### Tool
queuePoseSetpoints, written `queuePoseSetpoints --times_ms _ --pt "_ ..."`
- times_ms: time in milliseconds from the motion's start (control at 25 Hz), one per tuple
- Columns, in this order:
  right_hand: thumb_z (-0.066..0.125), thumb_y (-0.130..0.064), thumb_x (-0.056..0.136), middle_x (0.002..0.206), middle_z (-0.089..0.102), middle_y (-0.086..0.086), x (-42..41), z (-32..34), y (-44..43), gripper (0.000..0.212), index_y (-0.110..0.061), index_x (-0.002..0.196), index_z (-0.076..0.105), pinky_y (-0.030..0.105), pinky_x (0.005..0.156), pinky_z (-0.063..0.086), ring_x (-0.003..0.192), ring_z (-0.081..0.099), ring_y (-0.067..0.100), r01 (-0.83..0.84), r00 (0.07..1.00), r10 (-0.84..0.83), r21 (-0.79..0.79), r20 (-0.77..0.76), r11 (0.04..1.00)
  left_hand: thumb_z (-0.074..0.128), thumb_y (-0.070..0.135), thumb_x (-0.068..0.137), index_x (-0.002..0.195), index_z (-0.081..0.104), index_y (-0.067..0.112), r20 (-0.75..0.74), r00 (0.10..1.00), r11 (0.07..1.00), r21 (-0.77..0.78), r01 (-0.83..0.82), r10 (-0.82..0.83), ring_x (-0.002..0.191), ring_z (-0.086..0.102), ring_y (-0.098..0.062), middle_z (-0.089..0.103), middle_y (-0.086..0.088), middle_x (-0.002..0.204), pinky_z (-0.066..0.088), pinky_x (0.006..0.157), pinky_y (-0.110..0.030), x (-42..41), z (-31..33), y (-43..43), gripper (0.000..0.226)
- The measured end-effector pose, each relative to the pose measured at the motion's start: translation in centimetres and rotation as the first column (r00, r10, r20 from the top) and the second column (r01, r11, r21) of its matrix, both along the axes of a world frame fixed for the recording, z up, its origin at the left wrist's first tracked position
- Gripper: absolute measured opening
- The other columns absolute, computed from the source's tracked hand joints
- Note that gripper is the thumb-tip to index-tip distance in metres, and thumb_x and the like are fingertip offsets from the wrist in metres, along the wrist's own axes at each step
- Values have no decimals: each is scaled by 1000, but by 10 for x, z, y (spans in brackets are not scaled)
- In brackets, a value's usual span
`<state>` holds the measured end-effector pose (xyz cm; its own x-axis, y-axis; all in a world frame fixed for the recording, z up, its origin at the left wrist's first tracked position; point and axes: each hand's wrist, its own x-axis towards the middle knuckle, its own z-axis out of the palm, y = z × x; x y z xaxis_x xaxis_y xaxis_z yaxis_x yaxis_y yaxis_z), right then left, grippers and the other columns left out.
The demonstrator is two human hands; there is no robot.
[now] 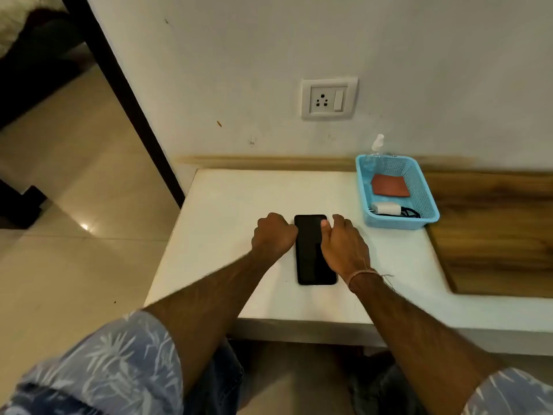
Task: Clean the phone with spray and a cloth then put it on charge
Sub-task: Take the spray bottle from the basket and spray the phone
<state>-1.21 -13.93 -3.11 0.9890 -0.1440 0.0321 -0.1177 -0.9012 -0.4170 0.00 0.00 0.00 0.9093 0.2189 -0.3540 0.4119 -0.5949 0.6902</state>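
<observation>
Steady the phone [311, 250] flat on the bench [227, 235] between curled left hand [273, 236] and loosely closed right hand [344, 247], gripping nothing, before fetching spray

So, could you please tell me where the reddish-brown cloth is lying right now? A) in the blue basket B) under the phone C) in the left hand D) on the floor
A: the cloth lies flat inside the blue basket, beside the white charger.
</observation>
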Motion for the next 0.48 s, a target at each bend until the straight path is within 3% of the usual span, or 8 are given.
queuePoseSetpoints --times_ms 120,320,480 --pt "35 -37 102 108 63 12 12 -13 5 40 -7 109 60 38 82 48 98 59 28 172 985 -169 140 -32 975 57 10 80 89 68 -7 -43 993 986 -114 -119 114 79 73 -38 73 -21 89 62 79 -47 9 -17 -3 22" --pt "43 -20 99 95 66 7 19 -28 3 25 -11 92 65 27 72 42 86 61 21 337 940 -317 477 -125 812 55 7 88 87 74 9 -15 984 959 -219 -178 180 86 72 -34 75 -13 92 61 83 -47 10 -43 -1 19" --pt "45 -16 99 107 67 -3 19 -28 9 26 -20 109 68 26 87 49 98 61 15 307 935 -344 670 -82 676 54 1 95 80 69 24 -2 957 872 -411 -264 289 93 71 -28 74 -9 98 59 89 -46 14 -49 0 31"
